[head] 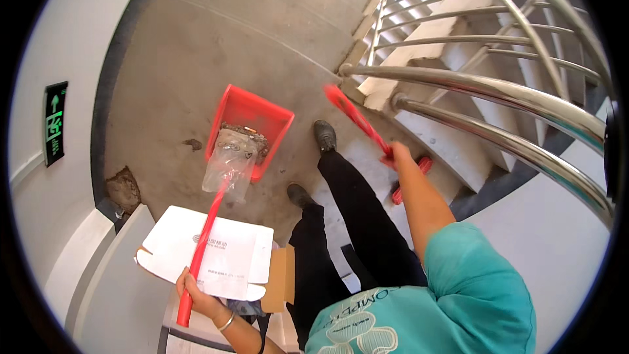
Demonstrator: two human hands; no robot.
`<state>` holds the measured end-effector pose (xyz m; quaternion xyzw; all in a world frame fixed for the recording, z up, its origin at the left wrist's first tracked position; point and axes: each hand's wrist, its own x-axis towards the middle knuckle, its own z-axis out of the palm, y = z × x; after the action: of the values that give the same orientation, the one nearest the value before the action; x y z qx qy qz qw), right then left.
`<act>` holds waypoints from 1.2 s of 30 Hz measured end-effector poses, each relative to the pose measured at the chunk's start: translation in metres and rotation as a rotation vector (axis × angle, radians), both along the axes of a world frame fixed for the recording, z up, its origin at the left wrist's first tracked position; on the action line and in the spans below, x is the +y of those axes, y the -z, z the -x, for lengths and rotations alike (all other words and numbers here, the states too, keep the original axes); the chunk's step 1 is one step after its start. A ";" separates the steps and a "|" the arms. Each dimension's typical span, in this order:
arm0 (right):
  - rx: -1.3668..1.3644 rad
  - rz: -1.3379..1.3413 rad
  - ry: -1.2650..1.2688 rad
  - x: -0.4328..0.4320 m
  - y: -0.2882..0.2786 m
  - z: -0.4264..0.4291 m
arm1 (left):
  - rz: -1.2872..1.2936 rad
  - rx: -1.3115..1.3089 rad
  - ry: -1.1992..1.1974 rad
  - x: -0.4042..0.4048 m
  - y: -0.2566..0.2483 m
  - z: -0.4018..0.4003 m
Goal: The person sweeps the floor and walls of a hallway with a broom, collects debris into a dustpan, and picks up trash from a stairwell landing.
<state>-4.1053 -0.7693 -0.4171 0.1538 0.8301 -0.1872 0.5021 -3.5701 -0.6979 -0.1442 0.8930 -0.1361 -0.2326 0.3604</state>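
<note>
My left hand (195, 295) is closed round the red handle (209, 226) of a long-handled dustpan. The red pan (255, 105) rests on the floor with dirt, a small orange-and-white bit and a clear plastic bag (231, 157) at its mouth. My right hand (399, 155) grips a red broom handle (356, 118), whose upper end points away from me and is blurred. Below that hand, partly hidden by the forearm, shows a red broom head (399, 194). An opened white cardboard box (236, 250) with printing lies behind the dustpan handle, beside my left hand.
Metal railings (471, 81) and concrete stairs (442, 142) are at the right. A white wall with a green exit sign (55, 123) stands at the left. The floor has a broken patch (123, 189) by the wall and a dark clump (193, 144) left of the pan.
</note>
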 end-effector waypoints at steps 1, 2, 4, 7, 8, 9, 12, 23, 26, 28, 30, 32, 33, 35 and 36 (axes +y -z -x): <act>-0.083 -0.020 0.024 0.035 -0.019 0.024 | 0.030 0.006 -0.003 0.004 -0.012 0.001; -0.010 -0.075 -0.049 0.058 -0.060 0.029 | 0.073 0.009 -0.006 0.011 -0.026 0.002; -0.045 -0.049 -0.177 0.114 -0.137 0.052 | 0.148 0.011 0.017 0.035 -0.041 -0.001; -0.053 -0.558 -0.347 0.238 -0.201 0.117 | 0.246 0.034 -0.063 0.045 -0.069 0.018; 0.016 -0.623 -0.530 0.274 -0.225 0.129 | 0.294 0.031 -0.052 0.058 -0.077 0.022; -0.159 -0.725 -0.928 0.308 -0.236 0.159 | 0.355 0.051 -0.071 0.073 -0.082 0.022; -0.065 -0.821 -1.520 0.351 -0.291 0.175 | 0.517 0.078 -0.060 0.089 -0.092 0.045; 0.177 -0.224 -1.296 0.332 -0.294 0.216 | 0.605 -0.101 -0.038 0.074 -0.101 0.103; -0.088 -0.122 -0.931 0.318 -0.228 0.225 | 0.564 -0.078 -0.143 0.067 -0.113 0.119; -0.166 -0.106 -0.842 0.274 -0.217 0.207 | 0.528 -0.092 -0.141 0.053 -0.128 0.125; -0.120 0.096 -0.957 0.227 -0.183 0.210 | 0.520 -0.094 -0.145 0.028 -0.142 0.135; -0.151 0.136 -0.951 0.168 -0.170 0.199 | 0.508 -0.129 -0.160 0.015 -0.139 0.137; -0.125 0.155 -0.947 0.145 -0.152 0.196 | 0.515 -0.150 -0.121 -0.003 -0.139 0.140; -0.077 0.180 -0.878 0.095 -0.154 0.164 | 0.486 -0.201 -0.080 -0.036 -0.140 0.141; -0.071 0.178 -0.870 0.076 -0.154 0.155 | 0.489 -0.178 -0.069 -0.054 -0.143 0.142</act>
<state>-4.2606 -0.6936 -0.2631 -0.2474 0.7804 -0.0240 0.5737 -3.7125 -0.7520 -0.0013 0.8005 -0.1888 -0.1011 0.5598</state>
